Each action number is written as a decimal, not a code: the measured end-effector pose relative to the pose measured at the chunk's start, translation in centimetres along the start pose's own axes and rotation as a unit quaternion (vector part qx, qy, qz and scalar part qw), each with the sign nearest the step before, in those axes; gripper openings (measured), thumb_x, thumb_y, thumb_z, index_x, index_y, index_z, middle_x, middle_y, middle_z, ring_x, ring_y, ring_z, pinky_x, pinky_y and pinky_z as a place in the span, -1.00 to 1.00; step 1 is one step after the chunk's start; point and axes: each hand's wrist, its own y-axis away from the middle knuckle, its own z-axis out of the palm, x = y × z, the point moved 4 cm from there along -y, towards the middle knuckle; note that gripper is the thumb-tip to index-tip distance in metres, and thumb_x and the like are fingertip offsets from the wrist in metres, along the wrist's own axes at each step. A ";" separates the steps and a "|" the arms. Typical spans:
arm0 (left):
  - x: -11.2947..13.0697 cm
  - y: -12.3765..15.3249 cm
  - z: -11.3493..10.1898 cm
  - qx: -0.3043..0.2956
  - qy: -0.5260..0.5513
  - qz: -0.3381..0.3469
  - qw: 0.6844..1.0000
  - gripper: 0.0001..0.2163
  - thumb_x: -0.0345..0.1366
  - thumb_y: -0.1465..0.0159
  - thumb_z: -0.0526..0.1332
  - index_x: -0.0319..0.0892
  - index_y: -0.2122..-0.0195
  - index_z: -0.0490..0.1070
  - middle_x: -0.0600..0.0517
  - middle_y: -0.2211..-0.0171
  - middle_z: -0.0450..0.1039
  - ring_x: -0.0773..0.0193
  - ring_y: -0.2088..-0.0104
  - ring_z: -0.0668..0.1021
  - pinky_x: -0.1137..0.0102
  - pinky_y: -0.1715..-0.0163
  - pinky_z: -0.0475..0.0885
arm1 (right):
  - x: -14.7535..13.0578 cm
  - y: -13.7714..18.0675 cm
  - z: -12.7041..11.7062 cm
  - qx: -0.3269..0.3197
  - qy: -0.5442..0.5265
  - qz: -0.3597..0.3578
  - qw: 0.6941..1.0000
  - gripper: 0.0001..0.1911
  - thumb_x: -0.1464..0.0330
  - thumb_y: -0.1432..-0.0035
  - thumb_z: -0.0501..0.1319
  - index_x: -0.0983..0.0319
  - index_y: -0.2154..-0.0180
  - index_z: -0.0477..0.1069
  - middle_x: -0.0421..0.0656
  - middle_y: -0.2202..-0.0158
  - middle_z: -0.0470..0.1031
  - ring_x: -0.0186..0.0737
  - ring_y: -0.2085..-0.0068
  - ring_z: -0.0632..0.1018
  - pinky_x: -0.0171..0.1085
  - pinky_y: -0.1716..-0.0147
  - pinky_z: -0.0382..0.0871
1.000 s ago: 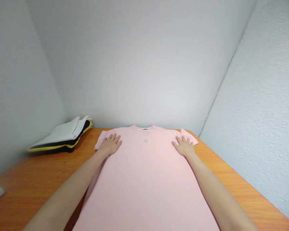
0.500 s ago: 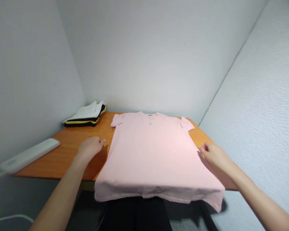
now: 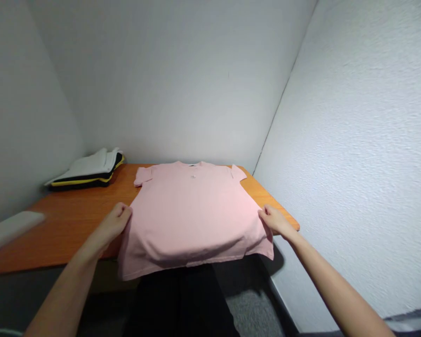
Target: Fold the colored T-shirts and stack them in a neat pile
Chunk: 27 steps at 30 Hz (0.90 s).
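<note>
A pink T-shirt (image 3: 192, 210) lies spread face up, its collar toward the back wall and its hem hanging over the table's front edge. A small mark shows on the chest below the neckline. My left hand (image 3: 117, 219) pinches the shirt's left side edge, partway up from the hem. On the opposite side, my right hand (image 3: 272, 218) grips the right edge at about the same height. Between the two hands the fabric is drawn out, with soft folds near the hem.
Folded clothes (image 3: 87, 169) in white, black and yellow are stacked at the back left of the wooden table (image 3: 80, 206). A long white device (image 3: 12, 229) lies at the left. Walls (image 3: 354, 154) stand close behind and to the right.
Both hands have closed on the shirt's side edges, where before they were beside it. The hem has risen slightly and is now wrinkled. My view has turned right.
</note>
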 end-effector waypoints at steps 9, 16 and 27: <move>-2.0 0.8 -1.6 -0.015 -0.203 -0.052 0.978 -0.67 -0.07 -0.28 0.02 -0.21 0.12 0.33 -0.21 0.28 0.54 -0.10 0.26 0.59 0.20 0.36 0.40 | 0.6 0.8 -0.8 0.047 0.081 -0.009 0.996 -0.80 0.24 -0.18 0.09 0.22 0.25 0.36 -0.06 0.39 0.51 -0.07 0.33 0.53 -0.23 0.38 0.26; 6.3 -3.4 5.0 -0.045 -0.202 0.195 0.959 -0.68 -0.21 -0.38 -0.06 -0.22 0.12 0.44 -0.20 0.03 0.49 0.06 -0.06 0.46 0.23 -0.09 0.29 | -8.1 -5.3 3.3 0.081 0.045 -0.219 0.971 -0.56 0.19 -0.28 0.02 0.35 -0.03 0.35 0.10 0.00 0.46 0.03 -0.03 0.46 -0.11 -0.03 0.27; 0.7 -15.2 7.9 0.053 -0.258 0.104 0.959 -0.67 -0.19 -0.37 -0.03 -0.17 -0.03 0.40 -0.24 -0.29 0.15 -0.14 -0.32 0.11 -0.05 -0.22 0.01 | -11.9 -18.8 11.8 -0.019 0.073 -0.214 0.974 -0.29 0.05 -0.36 -0.14 0.46 -0.29 0.09 0.16 -0.34 0.03 0.09 -0.35 0.04 -0.01 -0.26 0.01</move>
